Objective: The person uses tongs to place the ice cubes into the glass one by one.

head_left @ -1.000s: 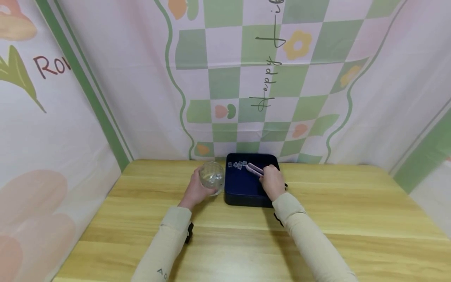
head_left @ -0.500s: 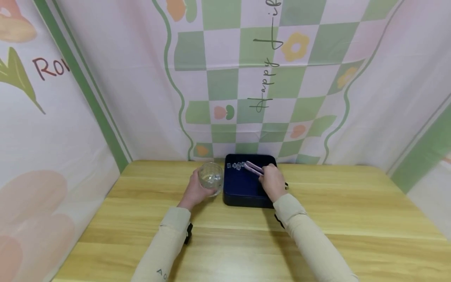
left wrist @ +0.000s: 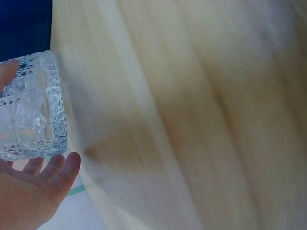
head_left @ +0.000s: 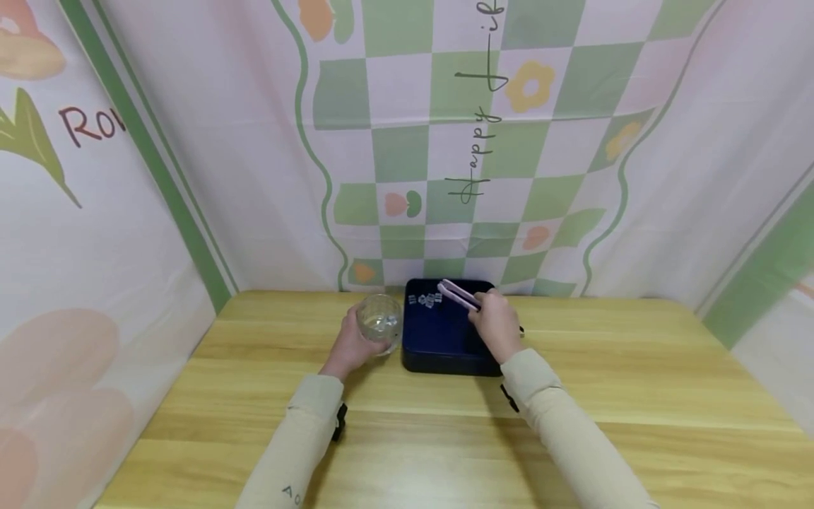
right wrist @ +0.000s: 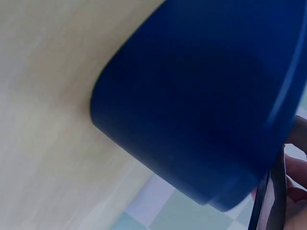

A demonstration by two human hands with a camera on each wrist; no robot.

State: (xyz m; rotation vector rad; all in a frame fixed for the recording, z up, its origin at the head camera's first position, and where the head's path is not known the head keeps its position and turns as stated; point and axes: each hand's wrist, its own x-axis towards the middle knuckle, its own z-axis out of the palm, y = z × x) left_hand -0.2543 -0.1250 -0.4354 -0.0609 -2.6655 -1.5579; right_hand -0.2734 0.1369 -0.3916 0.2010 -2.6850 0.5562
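In the head view my left hand holds a clear glass with a patterned wall, fingers and thumb round its sides. A few clear pieces show inside the glass. The left wrist view shows the same cut-pattern glass, thumb on one side and fingers on the other. My right hand grips light pink tongs over a dark blue square tray. Several small clear cubes lie in the tray's far left part, just below the tong tips. Part of the tongs shows by the fingers in the right wrist view.
Tray and glass stand side by side near the back edge of a wooden table. Behind the table hangs a checkered green and white curtain. A second printed cloth hangs at the left.
The tong tips have moved up and back from the cubes, and my right hand has shifted slightly right. My left hand stays round the glass.
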